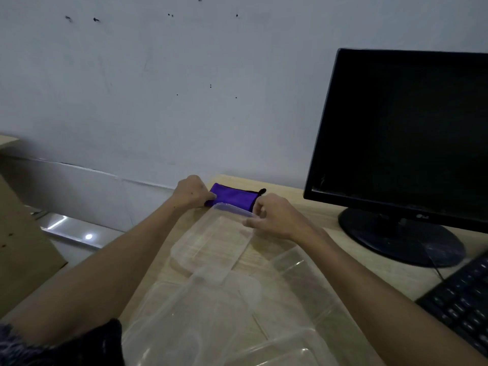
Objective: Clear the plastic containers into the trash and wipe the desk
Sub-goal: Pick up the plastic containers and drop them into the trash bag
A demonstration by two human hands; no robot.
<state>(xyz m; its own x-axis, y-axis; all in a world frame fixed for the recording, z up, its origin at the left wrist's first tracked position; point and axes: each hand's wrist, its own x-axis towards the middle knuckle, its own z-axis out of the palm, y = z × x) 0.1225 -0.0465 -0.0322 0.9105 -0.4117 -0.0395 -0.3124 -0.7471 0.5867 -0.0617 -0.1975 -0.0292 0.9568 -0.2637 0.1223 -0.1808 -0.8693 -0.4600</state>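
Several clear plastic containers lie on the light wooden desk (303, 207). One clear container (211, 241) sits tilted near the desk's far edge. My right hand (274, 217) pinches its far right rim. Behind it lies a folded purple cloth (235, 195) with a black edge. My left hand (191, 192) grips the cloth's left end. More clear containers (211, 313) and lids (295, 276) spread across the near part of the desk, overlapping one another.
A black monitor (404, 133) on a round stand (401, 236) fills the right side. A black keyboard (459, 302) lies at the lower right. A brown cardboard box (23, 247) stands left of the desk, and the white wall (158, 88) is close behind.
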